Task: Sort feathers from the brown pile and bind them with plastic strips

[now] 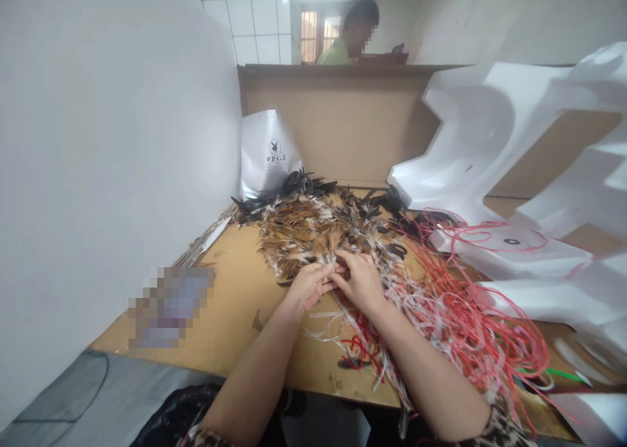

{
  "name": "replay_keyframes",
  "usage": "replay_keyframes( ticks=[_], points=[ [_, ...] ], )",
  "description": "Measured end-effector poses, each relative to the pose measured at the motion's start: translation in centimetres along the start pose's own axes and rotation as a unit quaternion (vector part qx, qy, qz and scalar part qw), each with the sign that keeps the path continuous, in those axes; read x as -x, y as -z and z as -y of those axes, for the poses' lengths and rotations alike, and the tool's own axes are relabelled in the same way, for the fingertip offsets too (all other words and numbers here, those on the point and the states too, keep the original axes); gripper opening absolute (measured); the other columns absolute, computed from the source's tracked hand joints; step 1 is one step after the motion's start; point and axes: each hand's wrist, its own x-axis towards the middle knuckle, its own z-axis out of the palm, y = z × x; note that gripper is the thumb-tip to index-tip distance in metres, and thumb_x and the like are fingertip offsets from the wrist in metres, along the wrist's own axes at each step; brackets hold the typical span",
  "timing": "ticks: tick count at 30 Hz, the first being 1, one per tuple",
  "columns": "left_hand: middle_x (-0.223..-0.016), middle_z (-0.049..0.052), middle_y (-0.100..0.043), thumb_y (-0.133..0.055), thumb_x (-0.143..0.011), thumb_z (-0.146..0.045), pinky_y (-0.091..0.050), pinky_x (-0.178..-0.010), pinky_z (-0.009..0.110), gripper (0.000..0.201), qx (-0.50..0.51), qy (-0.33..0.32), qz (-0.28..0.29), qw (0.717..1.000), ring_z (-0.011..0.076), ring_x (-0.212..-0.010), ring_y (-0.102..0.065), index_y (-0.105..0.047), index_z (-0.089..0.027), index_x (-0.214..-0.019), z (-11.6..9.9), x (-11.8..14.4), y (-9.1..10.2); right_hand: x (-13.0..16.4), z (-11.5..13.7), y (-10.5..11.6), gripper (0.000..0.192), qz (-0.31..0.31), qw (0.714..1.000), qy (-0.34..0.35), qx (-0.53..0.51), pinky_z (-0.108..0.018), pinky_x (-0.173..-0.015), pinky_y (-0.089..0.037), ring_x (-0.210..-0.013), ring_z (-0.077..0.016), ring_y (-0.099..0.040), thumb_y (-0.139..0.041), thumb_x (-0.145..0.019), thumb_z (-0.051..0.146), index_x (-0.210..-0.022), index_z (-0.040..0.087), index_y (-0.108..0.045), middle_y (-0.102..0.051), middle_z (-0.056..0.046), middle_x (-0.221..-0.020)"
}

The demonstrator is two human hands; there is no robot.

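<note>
A heap of brown, white and black feathers [313, 228] lies on the wooden table [235, 290]. My left hand [307, 283] and my right hand [360, 278] meet at the heap's near edge, fingertips together, pinching a small bunch of feathers between them. Red and white strings [465, 316] trail from under my right forearm toward the right.
A white paper bag [267, 149] stands at the back against a brown cardboard wall [343, 120]. White foam pieces [514, 172] crowd the right side. A white panel [112, 140] closes the left. A person in a green shirt [343, 42] sits beyond the cardboard.
</note>
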Motion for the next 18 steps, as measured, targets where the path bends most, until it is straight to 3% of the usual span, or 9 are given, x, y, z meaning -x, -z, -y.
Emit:
replay_keyframes(
  ticks=[5,8,13,18],
  points=[
    [-0.088,0.016,-0.063,-0.062,-0.067,-0.029,-0.042,-0.081,0.035,0.027,-0.048,-0.015,0.005,0.999,0.0204,-0.083,-0.059,-0.063,-0.006,-0.081,-0.1,0.1,-0.2,-0.1,0.2,0.1,0.035,-0.010,0.996,-0.081,-0.027,-0.033,-0.072,-0.036,-0.076,-0.0199,-0.053,-0.059,-0.067,0.035,-0.097,0.018,-0.051,-0.061,-0.005,-0.081],
    [-0.088,0.016,-0.064,-0.062,-0.067,-0.030,-0.042,-0.079,0.033,0.028,-0.055,-0.047,-0.012,0.997,0.0202,-0.084,-0.059,-0.063,-0.006,-0.081,-0.3,0.2,-0.2,-0.3,0.1,0.4,0.030,0.013,0.992,-0.089,-0.091,-0.031,-0.070,-0.038,-0.074,-0.0184,-0.053,-0.060,-0.066,0.033,-0.091,0.018,-0.053,-0.060,-0.003,-0.079],
    [-0.079,0.013,-0.065,-0.062,-0.066,-0.035,-0.044,-0.072,0.030,0.031,-0.105,-0.058,-0.025,0.992,0.0176,-0.072,-0.061,-0.063,-0.007,-0.080,-0.5,0.1,0.0,-0.8,-0.8,0.8,0.024,0.036,0.953,-0.113,-0.278,-0.027,-0.065,-0.042,-0.069,-0.0141,-0.053,-0.056,-0.070,0.035,-0.086,0.017,-0.058,-0.057,-0.004,-0.077],
    [-0.067,0.010,-0.064,-0.064,-0.062,-0.035,-0.045,-0.064,0.027,0.030,-0.160,-0.023,-0.002,0.987,0.0140,-0.061,-0.059,-0.063,-0.007,-0.073,-0.3,0.1,-0.1,-0.7,-1.1,0.5,0.023,0.023,0.928,-0.162,-0.334,-0.025,-0.060,-0.041,-0.060,-0.0126,-0.050,-0.057,-0.069,0.038,-0.059,0.016,-0.057,-0.054,-0.001,-0.060]
  ],
)
